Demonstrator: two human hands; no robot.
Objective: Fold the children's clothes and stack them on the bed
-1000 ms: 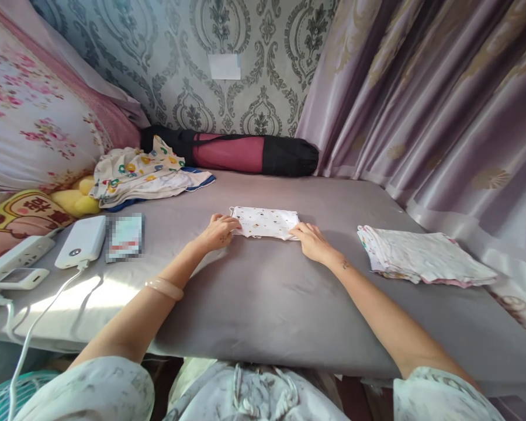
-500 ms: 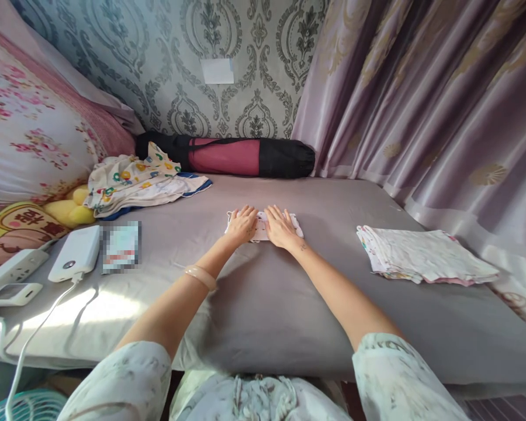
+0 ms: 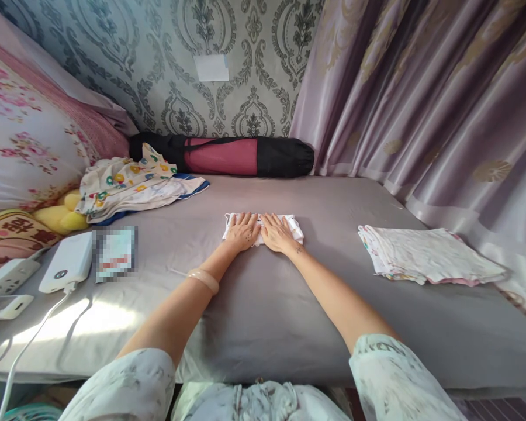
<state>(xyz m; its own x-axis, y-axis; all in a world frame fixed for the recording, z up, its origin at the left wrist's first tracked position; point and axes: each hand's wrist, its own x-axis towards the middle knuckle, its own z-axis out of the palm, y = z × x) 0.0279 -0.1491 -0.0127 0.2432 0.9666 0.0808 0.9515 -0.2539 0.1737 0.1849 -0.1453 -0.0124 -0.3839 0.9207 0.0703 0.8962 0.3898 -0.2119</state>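
A small white folded cloth (image 3: 296, 228) with a faint print lies on the grey bed sheet (image 3: 263, 298) in front of me. My left hand (image 3: 242, 231) rests palm down on its left half, fingers stretched forward. On the right half lies my right hand (image 3: 277, 233), also flat with the fingers extended. The two hands almost meet at the middle and cover much of the cloth. Off to the right sits a stack of folded patterned cloths (image 3: 429, 254), apart from my right hand.
Rumpled printed clothes (image 3: 131, 184) lie at the back left beside a yellow plush toy (image 3: 65, 213). A black and red rolled bag (image 3: 221, 156) lies along the wall. A white power bank (image 3: 68, 263) with a cable and a power strip (image 3: 9, 278) are at left. Curtains (image 3: 403, 99) hang right.
Both hands stay flat on the folded cloth and have shifted slightly toward me, with the fingers straighter. The camera view has moved a little to the right.
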